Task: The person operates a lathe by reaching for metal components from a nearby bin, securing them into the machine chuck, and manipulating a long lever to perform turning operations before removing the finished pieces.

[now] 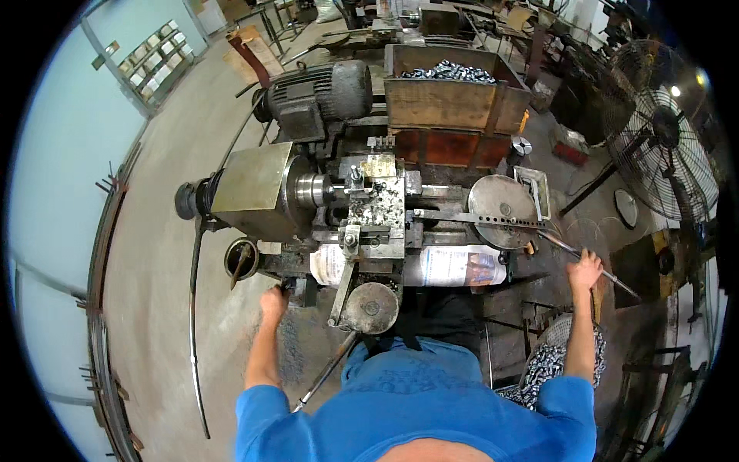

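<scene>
A small metal lathe stands before me, with a steel chuck (pixel 312 189) at its left and a tool slide (pixel 377 202) strewn with metal chips in the middle. My right hand (pixel 585 271) is wrapped round a long steel lever (pixel 566 245), which runs from a perforated bar (pixel 481 220) by a round metal disc (pixel 502 206). At the lathe's lower left corner my left hand (pixel 273 302) is closed beside a dark block; what its fingers hold is hidden. A second disc (pixel 369 308) and a lever rod (pixel 327 369) sit close to my body.
Behind the lathe are an electric motor (pixel 323 91) and a wooden crate (pixel 439 104) of shiny metal parts. More parts fill a basket (pixel 550 339) near my right elbow. A caged fan (pixel 663 127) stands at the right. A small pot (pixel 241 259) hangs at the left.
</scene>
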Motion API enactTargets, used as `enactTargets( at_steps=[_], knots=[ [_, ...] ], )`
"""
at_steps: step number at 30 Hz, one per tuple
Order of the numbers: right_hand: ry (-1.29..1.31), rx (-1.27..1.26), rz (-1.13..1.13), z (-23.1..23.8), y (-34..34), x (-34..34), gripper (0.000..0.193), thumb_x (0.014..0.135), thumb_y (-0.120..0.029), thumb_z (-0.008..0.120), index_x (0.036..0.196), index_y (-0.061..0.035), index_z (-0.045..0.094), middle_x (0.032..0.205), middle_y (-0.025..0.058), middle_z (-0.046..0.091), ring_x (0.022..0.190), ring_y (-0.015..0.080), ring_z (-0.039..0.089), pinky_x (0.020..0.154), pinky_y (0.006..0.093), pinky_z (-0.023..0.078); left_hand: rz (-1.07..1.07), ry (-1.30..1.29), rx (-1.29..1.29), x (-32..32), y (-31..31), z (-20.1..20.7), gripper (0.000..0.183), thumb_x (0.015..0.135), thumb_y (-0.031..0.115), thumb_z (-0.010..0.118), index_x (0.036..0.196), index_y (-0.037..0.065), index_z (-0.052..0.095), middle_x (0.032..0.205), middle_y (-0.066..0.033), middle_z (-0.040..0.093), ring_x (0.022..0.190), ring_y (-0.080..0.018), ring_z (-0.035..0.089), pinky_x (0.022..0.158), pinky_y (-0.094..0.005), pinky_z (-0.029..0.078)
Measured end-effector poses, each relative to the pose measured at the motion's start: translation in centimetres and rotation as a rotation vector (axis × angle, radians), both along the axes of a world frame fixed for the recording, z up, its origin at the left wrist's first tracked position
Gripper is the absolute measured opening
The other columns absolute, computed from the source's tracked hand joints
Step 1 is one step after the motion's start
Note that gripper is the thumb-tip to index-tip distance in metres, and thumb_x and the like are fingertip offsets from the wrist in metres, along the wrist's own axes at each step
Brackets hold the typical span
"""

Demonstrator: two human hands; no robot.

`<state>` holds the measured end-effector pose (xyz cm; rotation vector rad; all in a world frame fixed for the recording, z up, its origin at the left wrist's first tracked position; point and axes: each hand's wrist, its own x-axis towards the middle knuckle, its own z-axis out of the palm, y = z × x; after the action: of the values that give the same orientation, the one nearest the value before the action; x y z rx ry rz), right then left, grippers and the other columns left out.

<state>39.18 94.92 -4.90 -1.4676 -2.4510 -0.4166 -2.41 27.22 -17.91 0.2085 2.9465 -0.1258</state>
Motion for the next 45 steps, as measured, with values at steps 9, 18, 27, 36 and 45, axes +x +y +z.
enactTargets(
  at_steps=[9, 18, 27, 36, 45],
  knots=[
    [0.312, -0.188, 0.421, 6.4, -8.7, -5.8, 0.044, 0.055, -0.015, 0.059, 0.097, -0.0022, 0.061, 0.105, 0.016, 0.057, 0.099, 0.0349, 0.05, 0.087, 0.0397, 0.04, -0.097, -0.067, -0.026, 0.1, -1.8, -2.8, 0.035, 0.074, 0.036, 0.061, 0.096, 0.009, 0.057, 0.094, -0.0163, 0.063, 0.086, -0.0337, 0.061, 0.073, -0.044, 0.049],
    [0.471, -0.387, 1.235, 15.8, -21.5, -24.8, 0.039, 0.053, -0.016, 0.061, 0.088, -0.0008, 0.062, 0.094, 0.0157, 0.059, 0.093, 0.0339, 0.052, 0.084, 0.0403, 0.042, -0.042, -0.274, 0.337, 1.7, -5.0, 3.1, 0.044, 0.072, 0.03, 0.066, 0.108, 0.006, 0.057, 0.093, -0.0178, 0.063, 0.085, -0.0322, 0.061, 0.072, -0.0404, 0.049],
    [-0.373, -0.134, 1.374, 15.9, -34.3, -39.7, 0.026, 0.056, -0.023, 0.063, 0.077, -0.0082, 0.068, 0.085, 0.0102, 0.063, 0.088, 0.0251, 0.054, 0.086, 0.0408, 0.034, 0.344, 0.504, 0.415, 2.5, -16.4, 23.1, 0.031, 0.081, 0.03, 0.059, 0.099, 0.004, 0.06, 0.084, -0.0156, 0.065, 0.074, -0.0299, 0.062, 0.065, -0.0393, 0.048],
    [-0.265, -0.089, 1.452, 13.2, -34.0, -40.5, 0.019, 0.059, -0.021, 0.061, 0.073, -0.0092, 0.067, 0.079, 0.0126, 0.064, 0.085, 0.0296, 0.057, 0.089, 0.0416, 0.036, 0.214, 0.326, 0.599, 9.3, -11.1, 19.0, 0.034, 0.071, 0.021, 0.07, 0.083, -0.006, 0.052, 0.056, -0.0114, 0.054, 0.044, -0.0209, 0.055, 0.044, -0.0331, 0.045],
    [0.108, 0.038, 1.117, 24.7, -22.5, -36.3, 0.029, 0.056, -0.022, 0.063, 0.08, -0.0052, 0.067, 0.101, 0.0183, 0.053, 0.095, 0.0333, 0.048, 0.089, 0.0417, 0.038, 0.389, -0.272, 1.241, 5.1, -11.7, 19.2, 0.024, 0.08, 0.009, 0.061, 0.095, -0.008, 0.051, 0.058, -0.0101, 0.054, 0.048, -0.0181, 0.056, 0.045, -0.0323, 0.05]
  ],
)
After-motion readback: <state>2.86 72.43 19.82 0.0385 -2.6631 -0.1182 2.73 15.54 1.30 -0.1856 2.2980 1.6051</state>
